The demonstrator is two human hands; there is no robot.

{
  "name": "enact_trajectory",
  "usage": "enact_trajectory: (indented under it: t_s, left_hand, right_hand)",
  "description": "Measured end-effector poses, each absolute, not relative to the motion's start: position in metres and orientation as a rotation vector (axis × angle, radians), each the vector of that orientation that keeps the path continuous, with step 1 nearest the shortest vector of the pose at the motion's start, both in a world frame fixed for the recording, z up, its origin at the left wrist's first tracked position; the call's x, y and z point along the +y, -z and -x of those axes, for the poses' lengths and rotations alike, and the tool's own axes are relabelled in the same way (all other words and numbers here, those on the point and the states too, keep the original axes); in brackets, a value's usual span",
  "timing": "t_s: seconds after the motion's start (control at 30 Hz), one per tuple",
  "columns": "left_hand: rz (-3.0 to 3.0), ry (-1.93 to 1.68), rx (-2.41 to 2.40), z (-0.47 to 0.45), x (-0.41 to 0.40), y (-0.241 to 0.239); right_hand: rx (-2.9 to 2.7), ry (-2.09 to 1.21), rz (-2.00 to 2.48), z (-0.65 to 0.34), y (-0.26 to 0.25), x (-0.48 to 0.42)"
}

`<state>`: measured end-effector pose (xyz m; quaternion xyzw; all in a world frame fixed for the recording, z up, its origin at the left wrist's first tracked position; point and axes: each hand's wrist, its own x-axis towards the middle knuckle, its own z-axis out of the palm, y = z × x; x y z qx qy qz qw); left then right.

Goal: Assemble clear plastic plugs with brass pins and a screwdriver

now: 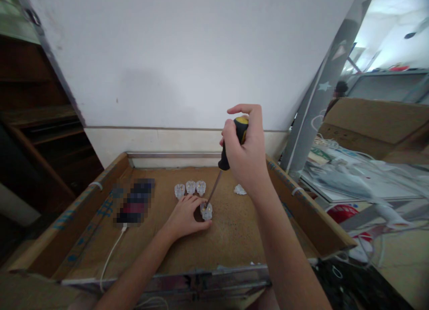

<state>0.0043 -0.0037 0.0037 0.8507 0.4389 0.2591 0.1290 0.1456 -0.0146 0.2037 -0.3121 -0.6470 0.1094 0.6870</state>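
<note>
My right hand is closed around the black and yellow handle of a screwdriver, held nearly upright. Its shaft slants down to the left, and the tip rests on a small clear plastic plug. My left hand lies on the brown board and pinches that plug between thumb and fingers. Three more clear plugs stand in a row just behind my left hand. Another whitish piece lies to the right, behind my right wrist.
The brown work surface has raised cardboard walls on the left and right. A blurred dark device with a white cable lies at the left. Cables and boxes pile up at the right; a white wall stands behind.
</note>
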Motion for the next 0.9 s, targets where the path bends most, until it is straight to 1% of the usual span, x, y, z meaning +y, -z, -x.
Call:
enact_trajectory:
  t_s: [0.13, 0.17, 0.2, 0.23, 0.27, 0.37, 0.4, 0.43, 0.5, 0.63, 0.7, 0.73, 0.77, 0.83, 0.9]
  left_hand:
    - [-2.465, -0.749, 1.274, -0.004, -0.004, -0.005]
    - [-2.461, -0.747, 1.275, -0.004, -0.005, -0.006]
    - [-2.457, -0.747, 1.277, -0.005, -0.005, -0.006]
    - [-2.453, -0.746, 1.278, -0.005, -0.005, -0.007]
    - [-2.451, -0.746, 1.277, -0.005, -0.005, -0.007]
    - [-2.449, -0.738, 1.27, -0.005, -0.005, -0.008]
    - [-2.449, -0.736, 1.268, -0.005, -0.005, -0.008]
    - [-2.449, -0.735, 1.268, -0.005, -0.005, -0.008]
    - [-2.451, -0.735, 1.266, -0.004, -0.005, -0.008]
    - [-2.456, -0.743, 1.25, -0.004, -0.004, -0.006]
    - [-2.456, -0.748, 1.251, -0.003, -0.004, -0.005]
    - [-2.456, -0.751, 1.251, -0.003, -0.004, -0.005]
    - [-2.456, -0.753, 1.251, -0.003, -0.003, -0.004]
    - [-2.458, -0.759, 1.249, -0.003, -0.003, -0.003]
    - [-2.463, -0.766, 1.248, -0.003, -0.002, -0.002]
  right_hand:
    - [-1.528, -0.865, 0.442, -0.155, -0.209, -0.009]
    - [-1.567, -0.944, 0.421, -0.157, -0.21, -0.007]
    - [-1.594, -0.954, 0.44, -0.159, -0.211, -0.005]
    - [-1.602, -0.886, 0.494, -0.161, -0.212, -0.004]
    - [-1.589, -0.749, 0.572, -0.162, -0.212, -0.004]
    - [-1.48, -0.207, 0.772, -0.162, -0.209, -0.005]
    - [-1.458, -0.113, 0.789, -0.162, -0.208, -0.007]
    - [-1.451, -0.105, 0.777, -0.162, -0.207, -0.008]
    - [-1.461, -0.3, 0.684, -0.163, -0.206, -0.01]
    - [-1.554, -0.869, 0.408, -0.169, -0.212, -0.01]
    - [-1.632, -0.991, 0.373, -0.171, -0.215, -0.009]
    - [-1.651, -0.966, 0.415, -0.172, -0.216, -0.009]
    - [-1.645, -0.863, 0.491, -0.17, -0.216, -0.01]
    - [-1.565, -0.481, 0.66, -0.165, -0.214, -0.013]
    - [-1.468, -0.091, 0.725, -0.157, -0.21, -0.019]
